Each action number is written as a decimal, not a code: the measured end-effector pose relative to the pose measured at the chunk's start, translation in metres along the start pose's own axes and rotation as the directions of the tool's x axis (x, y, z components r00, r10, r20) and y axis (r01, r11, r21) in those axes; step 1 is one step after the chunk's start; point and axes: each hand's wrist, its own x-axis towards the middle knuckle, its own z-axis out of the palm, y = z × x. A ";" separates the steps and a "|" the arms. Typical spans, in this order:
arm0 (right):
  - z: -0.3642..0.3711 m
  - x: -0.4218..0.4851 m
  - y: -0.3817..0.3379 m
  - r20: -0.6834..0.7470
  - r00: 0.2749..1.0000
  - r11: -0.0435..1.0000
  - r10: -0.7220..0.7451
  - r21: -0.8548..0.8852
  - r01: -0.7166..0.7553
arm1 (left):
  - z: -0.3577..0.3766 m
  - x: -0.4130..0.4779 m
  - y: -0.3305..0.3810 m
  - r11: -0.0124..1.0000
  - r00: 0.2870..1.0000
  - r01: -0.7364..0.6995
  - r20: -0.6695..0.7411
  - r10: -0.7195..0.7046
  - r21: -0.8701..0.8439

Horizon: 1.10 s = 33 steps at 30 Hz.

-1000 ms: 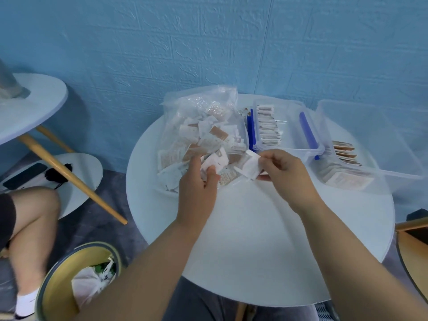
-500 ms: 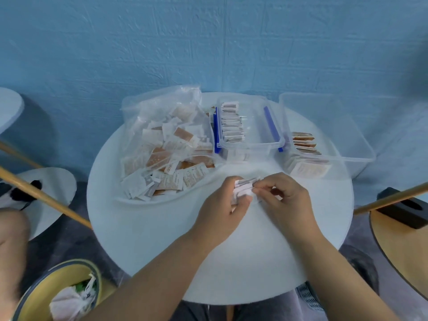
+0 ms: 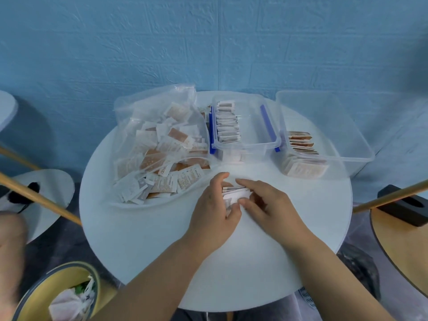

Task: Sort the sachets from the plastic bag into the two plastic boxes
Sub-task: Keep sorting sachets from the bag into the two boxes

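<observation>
Behind round white table (image 3: 143, 239), blue wall (image 3: 115, 42). Noted a second ago: left hand (image 3: 213, 212) reaching into plastic bag (image 3: 150, 126), right hand (image 3: 271, 207) pinching a few white sachets at its mouth. Now found drawn back over bare tabletop just in front of clip-lid box (image 3: 254, 145), both gripping one small stack of sachets (image 3: 234, 193), fingers curled at its edges as if squaring it. Contact with table not discernible. Judged: batch gathered, ready for filing beside white row in clip-lid box. Brown kind filed in larger box (image 3: 361, 144). Bag well stocked; sorting far from complete.
</observation>
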 end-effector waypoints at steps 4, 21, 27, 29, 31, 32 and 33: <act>0.004 -0.002 0.002 -0.011 0.996 0.991 -0.093 -0.098 0.092 | -0.004 -0.005 -0.006 0.999 0.996 0.054 -0.070 -0.053 0.007; 0.008 -0.002 0.000 0.015 0.993 0.957 -0.114 -0.266 0.114 | 0.000 -0.006 -0.011 0.982 0.995 -0.018 -0.095 0.037 0.187; -0.010 0.002 -0.012 0.076 0.997 0.993 -0.012 -0.120 0.021 | -0.001 -0.001 -0.012 0.955 0.976 -0.136 -0.131 0.175 0.264; -0.025 0.015 -0.020 0.113 0.994 0.988 -0.005 -0.153 0.022 | -0.003 0.009 -0.007 0.942 0.967 -0.164 -0.141 0.212 0.292; -0.043 0.033 -0.028 0.150 0.989 0.976 0.008 -0.218 0.025 | -0.007 0.024 0.005 0.928 0.955 -0.194 -0.154 0.252 0.318; -0.052 0.043 -0.031 0.162 0.987 0.967 -0.002 -0.249 0.043 | -0.009 0.032 0.011 0.920 0.948 -0.211 -0.160 0.275 0.330; -0.060 0.053 -0.034 0.175 0.984 0.959 -0.014 -0.277 0.063 | -0.010 0.040 0.018 0.915 0.942 -0.228 -0.162 0.294 0.332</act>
